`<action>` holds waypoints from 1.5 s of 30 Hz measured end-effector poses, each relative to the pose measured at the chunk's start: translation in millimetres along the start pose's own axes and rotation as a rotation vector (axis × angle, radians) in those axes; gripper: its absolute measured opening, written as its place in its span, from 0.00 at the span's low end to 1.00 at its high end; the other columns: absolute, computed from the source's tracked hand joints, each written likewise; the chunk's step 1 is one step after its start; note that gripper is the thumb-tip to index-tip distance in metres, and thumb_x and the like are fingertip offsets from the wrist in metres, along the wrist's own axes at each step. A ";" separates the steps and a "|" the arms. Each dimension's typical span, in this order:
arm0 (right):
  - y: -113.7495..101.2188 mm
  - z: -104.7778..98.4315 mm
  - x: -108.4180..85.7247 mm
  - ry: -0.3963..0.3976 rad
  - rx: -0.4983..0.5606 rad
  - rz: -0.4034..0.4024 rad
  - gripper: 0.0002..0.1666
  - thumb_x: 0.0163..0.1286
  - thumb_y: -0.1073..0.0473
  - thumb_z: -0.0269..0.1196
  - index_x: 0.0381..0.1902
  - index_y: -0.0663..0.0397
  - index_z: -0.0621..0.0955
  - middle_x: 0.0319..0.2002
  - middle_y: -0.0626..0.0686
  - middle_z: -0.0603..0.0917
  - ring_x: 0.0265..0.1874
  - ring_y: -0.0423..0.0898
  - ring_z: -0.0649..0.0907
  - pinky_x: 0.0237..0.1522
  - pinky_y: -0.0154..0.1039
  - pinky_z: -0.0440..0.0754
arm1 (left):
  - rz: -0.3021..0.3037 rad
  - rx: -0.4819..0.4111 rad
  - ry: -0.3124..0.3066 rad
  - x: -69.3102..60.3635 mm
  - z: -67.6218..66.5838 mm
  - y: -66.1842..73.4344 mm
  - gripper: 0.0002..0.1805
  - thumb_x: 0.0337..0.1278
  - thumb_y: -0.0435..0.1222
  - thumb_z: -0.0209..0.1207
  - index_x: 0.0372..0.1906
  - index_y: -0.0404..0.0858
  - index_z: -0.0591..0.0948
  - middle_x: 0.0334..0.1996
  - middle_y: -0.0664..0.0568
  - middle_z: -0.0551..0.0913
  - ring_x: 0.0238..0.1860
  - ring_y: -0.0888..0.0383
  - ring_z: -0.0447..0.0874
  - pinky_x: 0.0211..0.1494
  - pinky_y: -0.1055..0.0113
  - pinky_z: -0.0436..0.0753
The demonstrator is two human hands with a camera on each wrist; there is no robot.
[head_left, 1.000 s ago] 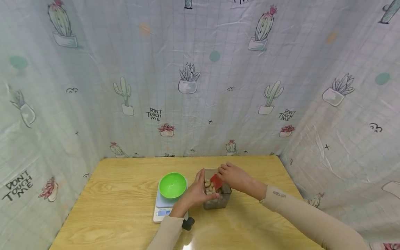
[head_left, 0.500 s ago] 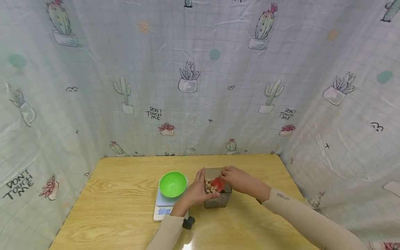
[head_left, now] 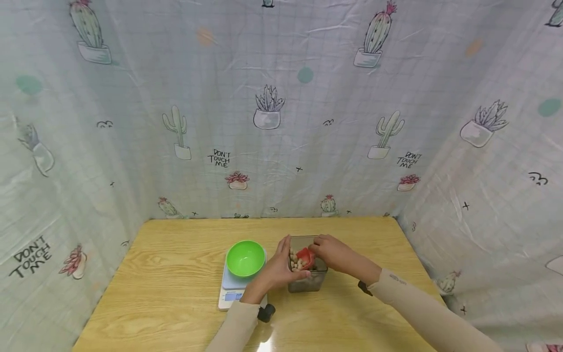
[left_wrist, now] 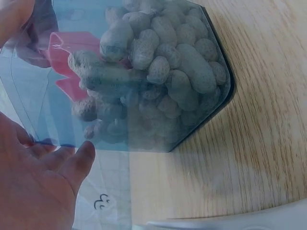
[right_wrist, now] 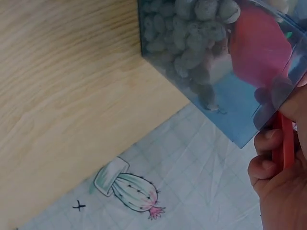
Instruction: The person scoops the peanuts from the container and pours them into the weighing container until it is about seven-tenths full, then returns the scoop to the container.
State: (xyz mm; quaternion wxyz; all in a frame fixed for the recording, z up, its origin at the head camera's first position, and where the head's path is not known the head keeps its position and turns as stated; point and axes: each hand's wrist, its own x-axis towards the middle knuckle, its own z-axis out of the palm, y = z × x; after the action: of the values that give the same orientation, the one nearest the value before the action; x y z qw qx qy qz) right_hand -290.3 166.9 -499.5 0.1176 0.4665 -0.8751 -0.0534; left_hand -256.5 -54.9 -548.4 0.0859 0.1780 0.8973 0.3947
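Observation:
A clear, smoky plastic container (head_left: 306, 283) with peanuts (left_wrist: 189, 64) in it stands on the table. My left hand (head_left: 278, 270) grips its left side, with the thumb across the front and the fingers along the side near the rim. In my right hand (head_left: 338, 253) is the handle of a red scoop (head_left: 304, 256), its fingers curled round it in the right wrist view. The scoop's head (right_wrist: 261, 48) lies inside the container against the peanuts. Through the wall in the left wrist view, several peanuts partly cover the scoop.
Left of the container, a green bowl (head_left: 246, 259) sits on a white kitchen scale (head_left: 225, 304) whose display is partly hidden by my left arm. A patterned curtain (head_left: 281, 161) borders the wooden table (head_left: 176, 283) at the back and sides.
The right hand has lowered slightly, and the scoop has turned from a flat slant so that its hollow shows among the peanuts. The left hand keeps its hold on the container.

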 end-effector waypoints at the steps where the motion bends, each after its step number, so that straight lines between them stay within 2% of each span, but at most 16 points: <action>1: 0.2 0.5 -1.3 0.018 0.014 0.002 0.06 0.66 0.58 0.66 0.40 0.50 0.85 0.33 0.47 0.81 0.31 0.42 0.78 0.37 0.38 0.79 | 0.000 -0.001 0.003 0.0 0.5 0.6 0.68 0.43 0.68 0.65 0.80 0.48 0.37 0.80 0.47 0.42 0.58 0.46 0.80 0.49 0.57 0.83; 6: -0.3 1.8 -8.7 0.098 0.056 0.019 0.05 0.65 0.60 0.67 0.39 0.51 0.85 0.31 0.47 0.80 0.28 0.42 0.76 0.33 0.35 0.78 | -0.002 -0.005 0.011 0.2 3.8 2.4 0.69 0.42 0.69 0.65 0.80 0.49 0.36 0.80 0.49 0.42 0.59 0.46 0.79 0.51 0.55 0.82; 16: -3.0 -0.7 -18.1 0.116 0.113 0.156 0.10 0.65 0.61 0.67 0.44 0.52 0.83 0.34 0.49 0.83 0.32 0.44 0.79 0.36 0.40 0.81 | 0.002 0.007 0.011 -0.8 1.0 4.2 0.69 0.42 0.69 0.65 0.80 0.51 0.36 0.80 0.48 0.42 0.60 0.42 0.78 0.51 0.52 0.82; 23: -10.6 3.6 -7.1 0.111 -0.052 0.137 0.11 0.66 0.62 0.67 0.45 0.51 0.81 0.37 0.49 0.82 0.33 0.44 0.79 0.39 0.40 0.80 | -0.014 -0.002 0.005 -1.5 -3.3 2.4 0.68 0.43 0.69 0.65 0.80 0.51 0.36 0.81 0.49 0.40 0.61 0.44 0.78 0.48 0.56 0.82; 25: -11.7 4.8 -5.6 0.113 -0.048 0.135 0.10 0.65 0.61 0.67 0.44 0.51 0.82 0.37 0.49 0.82 0.33 0.44 0.79 0.39 0.40 0.80 | -0.018 0.005 0.004 -0.7 -1.8 1.0 0.68 0.43 0.70 0.64 0.80 0.52 0.35 0.81 0.49 0.40 0.60 0.45 0.78 0.47 0.57 0.82; 30: -9.5 4.6 -10.7 0.129 0.061 0.176 0.08 0.65 0.62 0.67 0.42 0.52 0.81 0.33 0.49 0.81 0.30 0.44 0.78 0.35 0.40 0.78 | -0.020 0.005 0.004 0.1 0.9 -0.6 0.69 0.41 0.71 0.63 0.80 0.53 0.35 0.80 0.47 0.41 0.60 0.44 0.79 0.49 0.55 0.83; 35: -8.3 -1.3 -18.6 0.153 0.111 0.221 0.10 0.64 0.64 0.68 0.43 0.52 0.81 0.30 0.48 0.78 0.29 0.43 0.75 0.31 0.37 0.75 | -0.019 -0.009 0.011 -0.1 -0.6 0.0 0.69 0.41 0.70 0.64 0.80 0.52 0.36 0.80 0.47 0.42 0.61 0.43 0.78 0.52 0.51 0.82; 42: -8.7 0.4 -28.9 0.117 0.188 0.286 0.10 0.69 0.63 0.63 0.48 0.54 0.80 0.35 0.48 0.80 0.35 0.44 0.79 0.39 0.40 0.80 | -0.024 -0.015 0.008 0.8 1.4 0.1 0.68 0.41 0.69 0.66 0.80 0.51 0.37 0.80 0.49 0.42 0.64 0.43 0.76 0.56 0.51 0.81; 45: -9.8 4.2 -32.7 0.126 0.229 0.315 0.10 0.70 0.61 0.62 0.49 0.54 0.80 0.37 0.48 0.81 0.38 0.44 0.79 0.42 0.42 0.80 | -0.029 -0.009 0.006 1.1 2.7 -0.4 0.68 0.41 0.69 0.66 0.80 0.52 0.37 0.80 0.50 0.42 0.63 0.44 0.76 0.55 0.51 0.81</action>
State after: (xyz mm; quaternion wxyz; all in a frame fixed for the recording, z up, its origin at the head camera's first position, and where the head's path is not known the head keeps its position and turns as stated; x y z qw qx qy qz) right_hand -265.9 188.4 -510.7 0.1251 0.3367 -0.9284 0.0950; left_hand -256.8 -52.9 -550.5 0.0897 0.1636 0.8982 0.3981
